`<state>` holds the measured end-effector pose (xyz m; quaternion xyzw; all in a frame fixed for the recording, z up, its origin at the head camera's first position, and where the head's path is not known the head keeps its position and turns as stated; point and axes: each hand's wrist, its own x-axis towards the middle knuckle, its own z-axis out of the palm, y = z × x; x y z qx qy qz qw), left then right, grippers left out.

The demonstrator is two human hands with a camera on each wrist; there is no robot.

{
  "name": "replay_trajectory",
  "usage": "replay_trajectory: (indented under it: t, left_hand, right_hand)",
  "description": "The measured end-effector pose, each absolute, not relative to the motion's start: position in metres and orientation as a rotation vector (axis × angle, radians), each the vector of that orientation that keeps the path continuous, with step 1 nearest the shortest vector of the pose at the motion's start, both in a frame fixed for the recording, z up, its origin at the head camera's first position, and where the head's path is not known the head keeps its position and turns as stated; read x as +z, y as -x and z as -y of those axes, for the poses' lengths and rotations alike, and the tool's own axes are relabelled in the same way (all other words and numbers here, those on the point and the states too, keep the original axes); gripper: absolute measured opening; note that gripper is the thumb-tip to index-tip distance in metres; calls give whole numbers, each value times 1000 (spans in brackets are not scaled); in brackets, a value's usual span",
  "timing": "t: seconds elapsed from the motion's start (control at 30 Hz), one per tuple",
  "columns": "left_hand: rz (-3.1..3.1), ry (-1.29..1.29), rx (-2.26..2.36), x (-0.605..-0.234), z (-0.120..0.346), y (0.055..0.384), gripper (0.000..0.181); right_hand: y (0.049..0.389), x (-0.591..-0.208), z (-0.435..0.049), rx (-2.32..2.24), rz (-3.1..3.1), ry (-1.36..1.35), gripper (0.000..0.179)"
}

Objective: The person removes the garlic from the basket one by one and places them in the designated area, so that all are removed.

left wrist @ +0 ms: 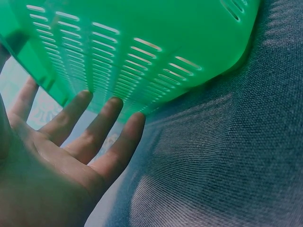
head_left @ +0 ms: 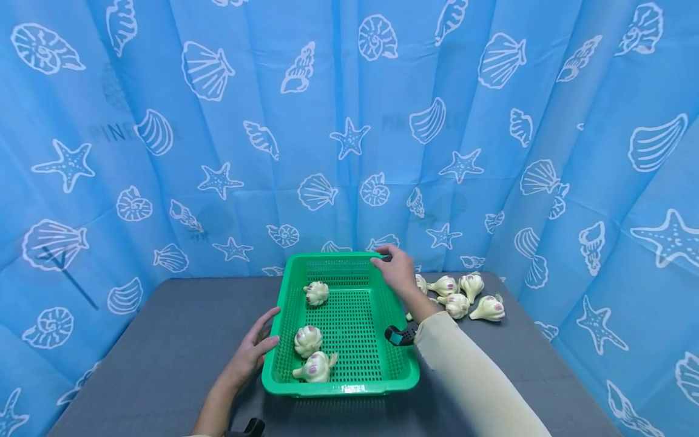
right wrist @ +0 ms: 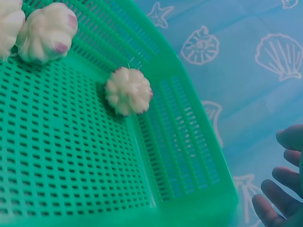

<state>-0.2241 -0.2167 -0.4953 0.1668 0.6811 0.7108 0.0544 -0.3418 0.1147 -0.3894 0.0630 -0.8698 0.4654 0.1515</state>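
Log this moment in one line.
left hand: at left side of green basket; right hand: near far-right corner; basket: three garlic bulbs; table: more garlic bulbs

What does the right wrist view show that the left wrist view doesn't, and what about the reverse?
Only the right wrist view: three garlic bulbs inside the basket, and the right hand.
Only the left wrist view: the left hand at the basket's outer side, and the grey tabletop.
Both: the basket and some curtain, just a pale patch in the left one.

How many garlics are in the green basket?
3: one bulb at the back left of the basket, a second bulb nearer along its left side, a third bulb by its near edge. None seems hidden.
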Motion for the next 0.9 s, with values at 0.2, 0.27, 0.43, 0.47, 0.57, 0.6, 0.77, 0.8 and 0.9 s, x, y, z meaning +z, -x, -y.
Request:
replay_trajectory:
  t: [0.2,0.27,0.43,0.47,0.57,0.6,0.77,0.8,0.9]
  left_hand:
    - [-2072,-509,2158,-495,217,224,61]
    - [-2067,-499,2161,-495,217,224,61]
    - [-2060,-474,2164,-495,217,224,61]
    - [-2062,-474,2163,-495,217,224,61]
    - [-2066,-478,2157,-495,217,224,61]
    - [-2068,-480,2156,-494,217,224,61]
    - [-2072,-483,2155,-494,216,224,62]
    - [-2071,-483,2157,-495,216,224,62]
    - [-2062,-478,2162,-495,216,224,62]
  right_hand:
    - [341,-395,-99,1370,2508,-196,33]
    - [340,-396,-95,1384,2525,-205,35]
    - [338,-400,-84,1439,2585,-207,38]
    - [338,-401,-83,1444,2598,-204,39]
    - [338,-405,-77,1439,2645,-186,41]
    - [338,-406,-76,1440,2660,-178,42]
    - [338,-414,-69,1474,2708,-190,49]
    - [338,-414,-67,1483,2711,-192,50]
    - [337,-416,-63,1497,2717,-204,51]
